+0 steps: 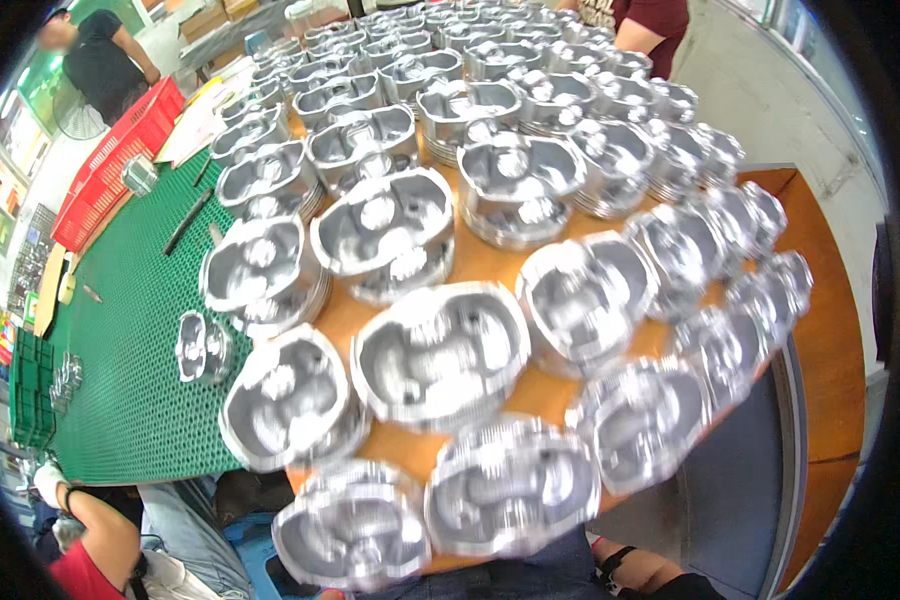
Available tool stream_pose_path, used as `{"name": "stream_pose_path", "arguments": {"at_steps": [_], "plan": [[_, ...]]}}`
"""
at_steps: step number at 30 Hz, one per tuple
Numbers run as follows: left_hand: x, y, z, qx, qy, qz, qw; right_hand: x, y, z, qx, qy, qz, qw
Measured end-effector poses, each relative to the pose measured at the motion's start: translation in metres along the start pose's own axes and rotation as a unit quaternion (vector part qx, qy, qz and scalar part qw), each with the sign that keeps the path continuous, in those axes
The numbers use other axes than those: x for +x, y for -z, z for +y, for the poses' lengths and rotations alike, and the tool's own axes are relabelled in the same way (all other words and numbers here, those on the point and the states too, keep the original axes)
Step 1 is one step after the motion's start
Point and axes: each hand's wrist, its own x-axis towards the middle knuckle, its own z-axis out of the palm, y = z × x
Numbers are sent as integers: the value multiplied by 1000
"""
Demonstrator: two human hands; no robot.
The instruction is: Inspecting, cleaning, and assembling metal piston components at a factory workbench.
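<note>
Rows of silver metal pistons [440, 350] stand on an orange-brown board [540, 395], hollow skirts facing up. The closest ones, such as the piston [515, 490] at the board's near edge, are blurred. My right forearm [650, 570], with a black band at the wrist, shows at the bottom right, beside the near edge. The fingers of that hand are hidden beneath or behind the board and pistons, so its grip does not show. My left hand does not show.
A green perforated mat [135, 330] covers the table at left, with a loose piston [202, 347], a black rod [187, 222] and red crates [110, 165]. Green crates [32, 390] stand farther left. A co-worker's gloved hand [48, 484] is at lower left; other people stand behind.
</note>
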Motion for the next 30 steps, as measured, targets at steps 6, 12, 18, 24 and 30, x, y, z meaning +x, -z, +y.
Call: {"name": "stream_pose_path", "arguments": {"at_steps": [6, 12, 18, 24, 30], "plan": [[-29, 9, 64, -20, 5, 5, 1000, 9, 26, -41, -39, -16, 21, 999], [8, 3, 79, -240, -45, -4, 970, 73, 91, -67, -122, 64, 135, 981], [-71, 43, 130, -288, -131, 191, 929, -42, 4, -129, -263, 311, 365, 837], [-170, 96, 204, -387, -350, 331, 786, -159, -96, -125, -256, 494, 255, 791], [-257, 106, 284, -270, -479, 271, 790, -218, -247, -143, -601, 712, 162, 326]]}}
